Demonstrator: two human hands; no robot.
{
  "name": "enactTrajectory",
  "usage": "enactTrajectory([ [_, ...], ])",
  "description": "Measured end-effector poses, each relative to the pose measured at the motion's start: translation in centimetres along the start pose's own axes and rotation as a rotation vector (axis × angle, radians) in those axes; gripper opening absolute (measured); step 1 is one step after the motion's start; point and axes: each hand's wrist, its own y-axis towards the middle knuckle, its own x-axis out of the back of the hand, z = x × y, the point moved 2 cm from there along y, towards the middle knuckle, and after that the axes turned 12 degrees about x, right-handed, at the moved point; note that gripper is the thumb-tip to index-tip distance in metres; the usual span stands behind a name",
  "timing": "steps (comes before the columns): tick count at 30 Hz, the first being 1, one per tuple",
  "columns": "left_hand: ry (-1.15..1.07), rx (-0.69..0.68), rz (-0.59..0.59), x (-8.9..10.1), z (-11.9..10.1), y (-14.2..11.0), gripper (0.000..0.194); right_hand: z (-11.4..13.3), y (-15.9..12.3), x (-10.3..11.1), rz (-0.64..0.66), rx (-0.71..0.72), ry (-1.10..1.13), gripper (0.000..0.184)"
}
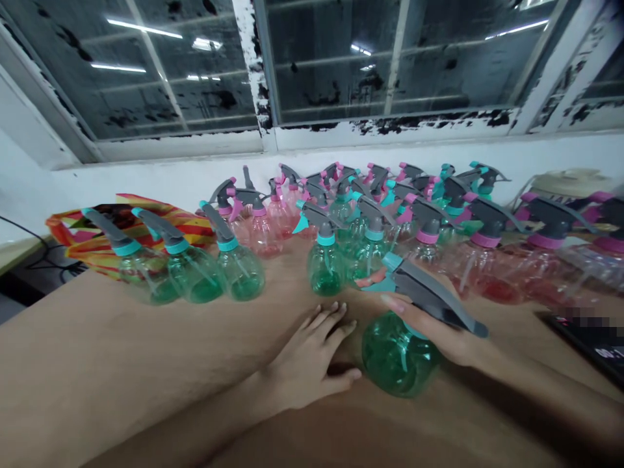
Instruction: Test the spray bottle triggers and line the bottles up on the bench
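Observation:
My right hand (439, 331) is wrapped round the neck of a green spray bottle (400, 357) with a grey and teal trigger head. The bottle tilts slightly, and I cannot tell whether its base touches the table. My left hand (316, 357) lies on the wooden table (160, 364) just left of that bottle, fingers spread, holding nothing. Beyond my hands stands another green spray bottle (325, 266) with its teal trigger facing left. Farther left, several green spray bottles, one of them a middle bottle (195, 273), form a row.
Pink spray bottles (494, 273) stand at the right, and more pink and green ones crowd toward the wall. A striped bag (88, 244) lies at the back left. A dark flat object (585, 344) rests at the right edge. Windows (390, 58) line the wall.

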Motion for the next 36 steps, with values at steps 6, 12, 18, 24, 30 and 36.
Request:
enactTrajectory([
  [6, -0.006, -0.007, -0.020, -0.24, 0.24, -0.04, 0.068, 0.44, 0.20, 0.06, 0.027, -0.013, 0.033, 0.010],
  [12, 0.007, -0.008, -0.012, 0.03, 0.11, 0.17, 0.064, 0.60, 0.04, -0.01, 0.019, -0.019, -0.012, 0.015],
  [18, 0.006, 0.012, 0.021, 0.30, -0.11, 0.22, 0.064, 0.69, 0.07, -0.06, 0.007, -0.006, -0.002, 0.012],
  [24, -0.021, 0.001, -0.003, -0.12, 0.15, 0.17, 0.063, 0.20, -0.04, -0.68, -0.049, -0.040, 0.080, 0.018],
  [30, -0.026, 0.000, -0.015, -0.36, 0.28, 0.14, 0.064, 0.26, -0.28, -0.74, -0.064, -0.059, 0.069, 0.024],
  [36, -0.009, 0.003, -0.013, -0.14, 0.12, 0.13, 0.064, 0.40, -0.40, -0.82, -0.077, -0.042, 0.089, 0.027],
])
